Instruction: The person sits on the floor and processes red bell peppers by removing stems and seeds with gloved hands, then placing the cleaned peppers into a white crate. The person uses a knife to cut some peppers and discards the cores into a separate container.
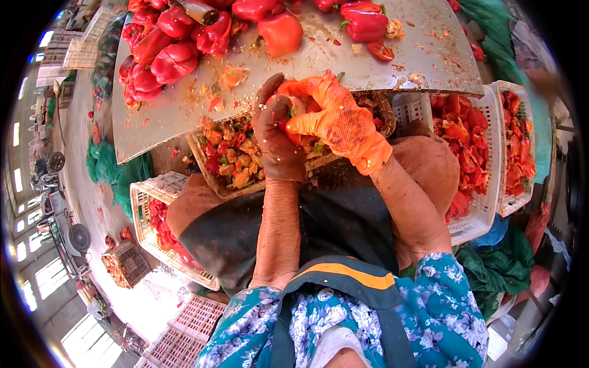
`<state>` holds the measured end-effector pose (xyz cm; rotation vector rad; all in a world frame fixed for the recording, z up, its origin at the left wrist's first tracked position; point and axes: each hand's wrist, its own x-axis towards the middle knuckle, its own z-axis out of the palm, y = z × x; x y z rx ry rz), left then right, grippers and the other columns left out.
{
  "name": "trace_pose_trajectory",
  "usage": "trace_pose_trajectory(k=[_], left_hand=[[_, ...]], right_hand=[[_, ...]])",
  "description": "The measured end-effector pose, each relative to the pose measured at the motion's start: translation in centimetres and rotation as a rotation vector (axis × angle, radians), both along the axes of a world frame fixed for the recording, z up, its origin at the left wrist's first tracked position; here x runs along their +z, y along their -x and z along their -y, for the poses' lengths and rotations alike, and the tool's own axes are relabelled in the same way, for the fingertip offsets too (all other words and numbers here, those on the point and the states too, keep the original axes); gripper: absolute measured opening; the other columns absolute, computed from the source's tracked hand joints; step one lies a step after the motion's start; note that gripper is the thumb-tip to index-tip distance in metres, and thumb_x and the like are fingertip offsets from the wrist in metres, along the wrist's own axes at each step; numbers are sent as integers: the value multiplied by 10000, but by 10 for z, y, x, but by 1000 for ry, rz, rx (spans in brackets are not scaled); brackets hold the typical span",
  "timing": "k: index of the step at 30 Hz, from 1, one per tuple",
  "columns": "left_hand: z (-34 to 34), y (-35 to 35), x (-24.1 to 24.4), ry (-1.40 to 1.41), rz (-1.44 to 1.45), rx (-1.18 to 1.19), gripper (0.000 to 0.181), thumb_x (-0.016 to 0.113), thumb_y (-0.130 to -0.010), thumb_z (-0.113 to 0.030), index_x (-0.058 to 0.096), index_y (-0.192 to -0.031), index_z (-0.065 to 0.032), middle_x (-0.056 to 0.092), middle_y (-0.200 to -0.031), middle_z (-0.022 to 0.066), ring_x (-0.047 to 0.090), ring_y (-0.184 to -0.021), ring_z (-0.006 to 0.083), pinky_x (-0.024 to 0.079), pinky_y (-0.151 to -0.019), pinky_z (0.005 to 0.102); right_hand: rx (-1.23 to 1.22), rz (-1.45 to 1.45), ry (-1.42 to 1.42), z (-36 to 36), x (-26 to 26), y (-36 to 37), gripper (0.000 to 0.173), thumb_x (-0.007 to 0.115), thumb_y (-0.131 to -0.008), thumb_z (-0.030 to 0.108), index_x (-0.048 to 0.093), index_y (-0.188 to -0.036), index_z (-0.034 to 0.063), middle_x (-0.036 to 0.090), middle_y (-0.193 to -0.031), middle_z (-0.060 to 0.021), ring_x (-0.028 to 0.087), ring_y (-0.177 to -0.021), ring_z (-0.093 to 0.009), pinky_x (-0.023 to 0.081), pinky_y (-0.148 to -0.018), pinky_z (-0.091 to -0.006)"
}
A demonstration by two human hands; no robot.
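Observation:
A red bell pepper (294, 137) is held between my two hands, just off the near edge of a metal tabletop (313, 69). My left hand (278, 138), in a dark brown glove, grips it from the left. My right hand (340, 117), in an orange rubber glove, curls its fingers and thumb around the other side. The gloves cover much of the pepper. Below them a crate (257, 184) holds pepper cores, seeds and scraps (237, 156). A heap of whole red peppers (175, 60) lies at the tabletop's left.
A tool with a worn handle (195, 11) rests on the heap. White plastic crates of red pepper pieces stand at my right (492, 184) and left (138, 207). Another crate (524, 193) is farther right. Green netting (494, 267) lies on the floor.

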<state>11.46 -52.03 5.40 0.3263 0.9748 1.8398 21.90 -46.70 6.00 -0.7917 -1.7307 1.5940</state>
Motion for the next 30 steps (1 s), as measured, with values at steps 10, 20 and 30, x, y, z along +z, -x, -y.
trace_pose_trajectory(k=[10, 20, 30], left_hand=[[7, 7, 3, -13, -5, -81, 499, 554, -818, -178, 502, -1262, 44, 601, -1139, 169, 603, -1041, 254, 492, -934, 366], [11, 22, -3, 16, 113, -367, 580, 610, -785, -236, 496, -1276, 49, 617, -1123, 166, 613, -1019, 246, 497, -917, 355], [7, -1, 24, 201, -209, -93, 271, 645, -799, -29, 621, -1060, 42, 639, -902, 74, 628, -777, 169, 532, -716, 278]], right_hand=[[158, -102, 495, 5, 24, -13, 434, 672, -776, 52, 593, -1203, 41, 655, -797, -43, 549, -540, -105, 416, -464, -233], [97, -165, 459, 17, -13, 2, 298, 663, -850, 172, 625, -1122, 56, 654, -972, -14, 622, -841, -163, 510, -747, -280], [-259, 313, -124, -5, -31, -10, 304, 728, -806, 276, 625, -917, 12, 628, -897, -190, 605, -832, -362, 476, -719, -401]])
